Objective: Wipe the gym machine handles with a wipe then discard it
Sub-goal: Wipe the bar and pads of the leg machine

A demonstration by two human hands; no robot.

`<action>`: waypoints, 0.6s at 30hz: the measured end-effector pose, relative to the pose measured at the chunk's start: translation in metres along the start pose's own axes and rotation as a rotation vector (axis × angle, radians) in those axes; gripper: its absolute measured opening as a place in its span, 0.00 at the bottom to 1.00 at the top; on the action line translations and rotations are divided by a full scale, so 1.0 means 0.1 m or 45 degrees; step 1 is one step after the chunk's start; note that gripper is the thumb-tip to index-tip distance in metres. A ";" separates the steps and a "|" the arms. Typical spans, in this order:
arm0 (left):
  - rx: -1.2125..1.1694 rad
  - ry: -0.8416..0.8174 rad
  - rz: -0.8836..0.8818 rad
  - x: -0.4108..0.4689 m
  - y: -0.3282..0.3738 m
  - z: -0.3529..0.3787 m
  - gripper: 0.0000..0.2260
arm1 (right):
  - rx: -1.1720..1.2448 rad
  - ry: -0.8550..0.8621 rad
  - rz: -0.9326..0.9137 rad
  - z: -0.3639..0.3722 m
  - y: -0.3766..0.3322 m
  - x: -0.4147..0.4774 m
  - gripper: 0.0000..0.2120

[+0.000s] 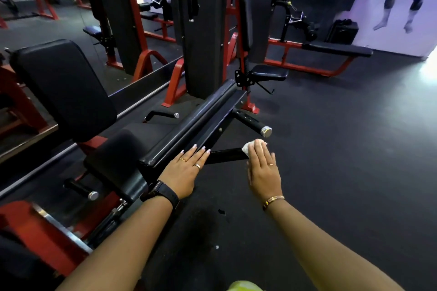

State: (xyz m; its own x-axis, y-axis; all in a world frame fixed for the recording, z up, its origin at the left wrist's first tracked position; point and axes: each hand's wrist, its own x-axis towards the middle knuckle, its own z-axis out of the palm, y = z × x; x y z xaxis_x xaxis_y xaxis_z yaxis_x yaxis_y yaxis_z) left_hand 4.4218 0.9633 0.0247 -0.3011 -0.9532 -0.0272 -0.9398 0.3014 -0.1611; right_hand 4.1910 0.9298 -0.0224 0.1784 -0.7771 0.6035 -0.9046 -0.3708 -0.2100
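My right hand (263, 168) is on the white wipe (250, 146). My fingers bend down over it and hold it bunched against the right end of the near handle (225, 156), a short black bar that sticks out to the right from the machine's frame. A bit of the wipe shows past my fingertips on the far side. My left hand (186, 170) lies flat just left of that, fingers straight and close together, their tips resting on the near end of the long black padded bar (201, 118) and gripping nothing. A second handle (253, 123) with a shiny metal cap sits farther away and slightly right, apart from the wipe. There is a black watch (163, 192) on my left wrist and a thin bracelet (273, 201) on my right. The machine's black back pad (61, 87) stands off to the far left, above the dark rubber floor (343, 172).
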 end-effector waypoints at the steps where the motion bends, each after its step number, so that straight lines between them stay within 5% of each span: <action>1: -0.001 0.002 0.005 0.00 0.00 0.01 0.34 | -0.029 -0.026 -0.021 -0.02 0.00 0.05 0.21; 5: -0.005 0.010 0.000 0.00 0.01 0.01 0.33 | 0.138 -0.206 0.175 -0.09 -0.01 0.27 0.25; 8: -0.023 0.010 -0.004 0.00 0.01 -0.01 0.33 | 0.305 -0.140 0.311 -0.12 -0.03 0.10 0.26; 14: -0.034 -0.001 -0.006 0.00 0.01 -0.02 0.33 | 0.270 -0.052 0.100 -0.06 -0.07 0.06 0.23; 18: -0.019 -0.014 -0.010 -0.01 0.01 -0.04 0.33 | 0.545 -0.236 0.470 -0.17 -0.11 0.34 0.21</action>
State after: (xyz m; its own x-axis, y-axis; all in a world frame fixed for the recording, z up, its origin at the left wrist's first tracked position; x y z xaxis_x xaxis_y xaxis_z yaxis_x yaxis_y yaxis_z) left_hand 4.4200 0.9643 0.0284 -0.2917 -0.9558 -0.0365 -0.9445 0.2938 -0.1468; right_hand 4.2002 0.9159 0.0137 -0.0185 -0.9553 0.2952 -0.6902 -0.2014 -0.6950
